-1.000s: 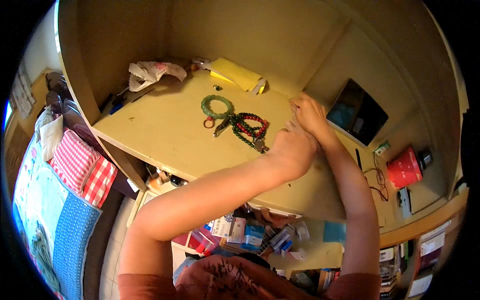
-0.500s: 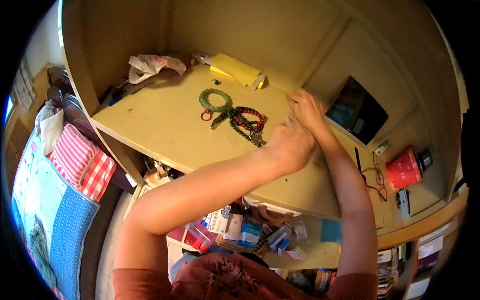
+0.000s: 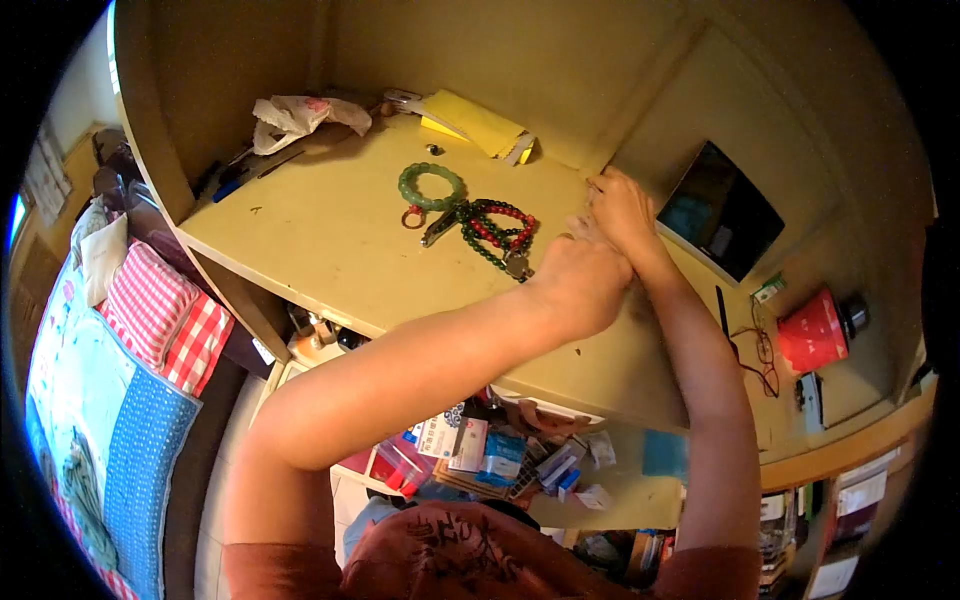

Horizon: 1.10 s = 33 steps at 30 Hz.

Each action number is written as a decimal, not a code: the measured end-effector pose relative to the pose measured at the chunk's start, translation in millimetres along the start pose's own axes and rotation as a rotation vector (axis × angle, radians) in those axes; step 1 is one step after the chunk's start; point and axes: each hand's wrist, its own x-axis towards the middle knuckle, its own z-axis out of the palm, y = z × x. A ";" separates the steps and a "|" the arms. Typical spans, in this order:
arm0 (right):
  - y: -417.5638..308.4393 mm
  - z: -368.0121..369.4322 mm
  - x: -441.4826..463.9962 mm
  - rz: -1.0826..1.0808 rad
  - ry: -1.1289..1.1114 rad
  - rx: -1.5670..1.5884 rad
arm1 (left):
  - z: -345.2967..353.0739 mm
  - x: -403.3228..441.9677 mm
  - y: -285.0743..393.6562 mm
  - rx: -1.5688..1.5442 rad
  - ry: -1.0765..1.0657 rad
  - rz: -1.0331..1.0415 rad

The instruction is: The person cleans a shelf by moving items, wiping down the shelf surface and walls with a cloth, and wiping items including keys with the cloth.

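My left hand (image 3: 583,285) is curled into a fist above the right part of the yellowish shelf board (image 3: 340,260). Just beyond it, my right hand (image 3: 624,212) has bent fingers close to the back corner. Something pale and blurred shows between the two hands; I cannot make out what it is. To the left of the hands lie dark green and red beaded bracelets (image 3: 500,238), a nail clipper (image 3: 438,230), a green bangle (image 3: 432,203) and a reddish ring (image 3: 412,218). Behind the bangle is a small dark ring (image 3: 434,149).
A yellow packet (image 3: 478,125) and a crumpled plastic bag (image 3: 305,122) lie at the back. On the right are a dark-screened tablet (image 3: 722,212), glasses (image 3: 757,348) and a red container (image 3: 813,333). An open drawer below holds boxes (image 3: 468,445). A bed (image 3: 95,400) stands left.
My view has shifted slightly. Both hands stay close together near the back corner, and my right hand has moved a little. The things on the shelf lie as before.
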 end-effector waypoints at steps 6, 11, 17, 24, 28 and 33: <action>9.5 9.4 4.7 -0.138 0.070 0.146 | 4.3 2.0 0.0 0.060 0.084 0.007; 2.5 3.5 -0.1 0.026 0.029 -0.073 | -4.9 -1.9 0.5 0.021 0.012 0.040; 5.3 8.1 -0.5 -0.131 0.137 0.077 | 0.4 -0.3 -0.1 0.010 0.023 0.049; 6.0 11.8 5.3 0.047 0.066 -0.215 | -2.0 -0.7 0.4 0.026 0.025 0.023; 11.2 15.4 3.3 -0.154 0.168 -0.042 | -2.3 1.5 -0.4 -0.014 -0.009 0.022; -2.5 3.2 0.8 0.038 0.122 -0.129 | 2.0 1.5 -0.4 -0.031 0.016 0.010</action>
